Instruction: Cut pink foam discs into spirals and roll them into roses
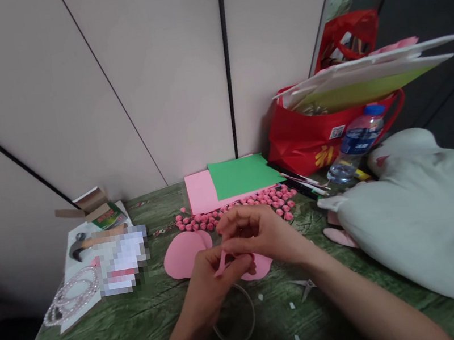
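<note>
Near the middle of the table, my left hand point(214, 275) pinches a small folded pink piece point(223, 262) between thumb and fingers. My right hand point(253, 232) meets it from above, its fingers curled and thumb at the top of the same piece. Pink rounded paper shapes point(183, 255) lie left of my hands, and another pink shape point(260, 267) lies partly hidden beneath them. A clear ring point(253, 310) of tape or plastic rests below my left hand. Scissors point(305, 285) lie partly under my right forearm, with small white bits point(292, 305) nearby.
Behind my hands are many small pink buds point(281, 201), pink paper point(201, 191) and green paper point(245, 175). At left sit a hammer point(79, 245), beads point(72, 292) and a small box point(107, 213). Right: red bag point(291, 139), bottle point(354, 144), pale plush point(422, 208).
</note>
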